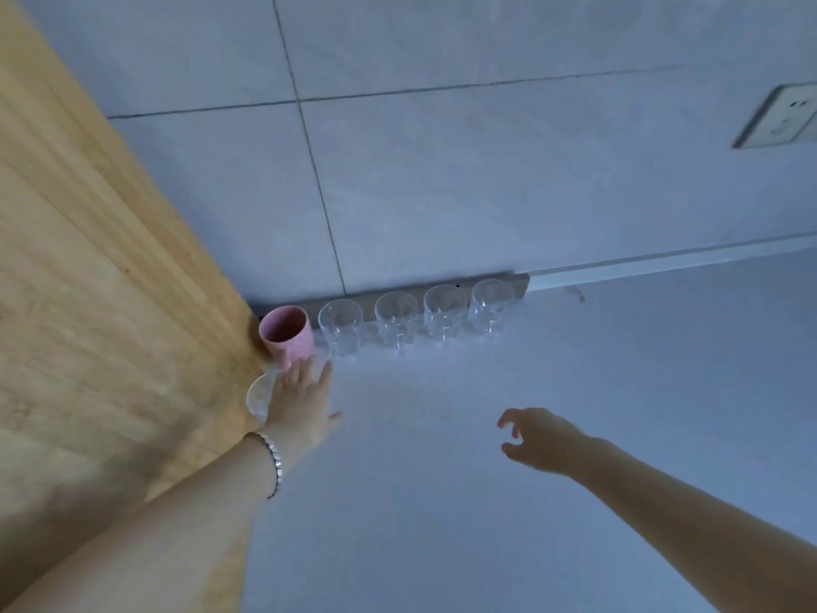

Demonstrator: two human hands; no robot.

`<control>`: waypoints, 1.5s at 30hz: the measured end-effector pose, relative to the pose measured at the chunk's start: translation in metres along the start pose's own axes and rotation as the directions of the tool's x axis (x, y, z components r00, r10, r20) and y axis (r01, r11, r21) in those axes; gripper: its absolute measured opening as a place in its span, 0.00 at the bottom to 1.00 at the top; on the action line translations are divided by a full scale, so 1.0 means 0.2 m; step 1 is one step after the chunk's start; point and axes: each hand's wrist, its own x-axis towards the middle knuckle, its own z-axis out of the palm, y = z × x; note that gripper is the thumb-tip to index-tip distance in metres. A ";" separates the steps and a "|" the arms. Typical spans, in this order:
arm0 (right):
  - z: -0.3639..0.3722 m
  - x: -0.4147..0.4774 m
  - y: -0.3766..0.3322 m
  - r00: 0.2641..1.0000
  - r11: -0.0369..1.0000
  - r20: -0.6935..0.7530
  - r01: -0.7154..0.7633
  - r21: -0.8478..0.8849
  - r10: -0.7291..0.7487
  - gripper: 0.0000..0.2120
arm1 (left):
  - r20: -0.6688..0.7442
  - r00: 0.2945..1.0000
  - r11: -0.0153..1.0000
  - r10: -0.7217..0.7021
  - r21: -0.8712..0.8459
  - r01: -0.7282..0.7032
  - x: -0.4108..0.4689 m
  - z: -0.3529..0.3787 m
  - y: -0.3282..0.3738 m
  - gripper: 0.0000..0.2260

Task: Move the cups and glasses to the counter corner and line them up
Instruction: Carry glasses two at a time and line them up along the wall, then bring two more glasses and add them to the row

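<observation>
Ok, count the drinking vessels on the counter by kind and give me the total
Clear cut-glass mugs in the wall row: 4
Pink ceramic cup: 1
Clear glass under the left hand, partly hidden: 1
Total: 6

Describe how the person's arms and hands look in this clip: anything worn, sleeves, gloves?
Both arms are bare as far as the frame shows, with no sleeves visible and no gloves. The left hand has a silver metal-link bracelet around its wrist. The right hand and its wrist carry nothing visible. No rings can be made out.
</observation>
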 end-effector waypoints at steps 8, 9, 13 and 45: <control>-0.05 -0.37 0.49 0.975 0.968 0.032 -0.222 0.120 0.219 0.20 | 0.282 0.876 0.919 0.392 -0.165 -0.358 -0.20 -0.04 0.90 0.16; -0.06 -0.43 0.59 0.966 0.957 0.033 -0.259 0.130 0.257 0.20 | 0.303 0.854 0.905 0.423 -0.189 -0.381 -0.22 -0.04 1.03 0.16; -0.06 -0.72 1.01 0.925 0.905 0.026 -0.376 0.200 0.379 0.21 | 0.340 0.764 0.836 0.548 -0.192 -0.515 -0.36 -0.06 1.56 0.15; 0.05 -2.01 4.22 0.267 0.175 0.010 -0.658 0.732 0.964 0.53 | 0.420 0.351 0.430 0.837 -0.106 -0.897 -1.07 0.20 5.20 0.14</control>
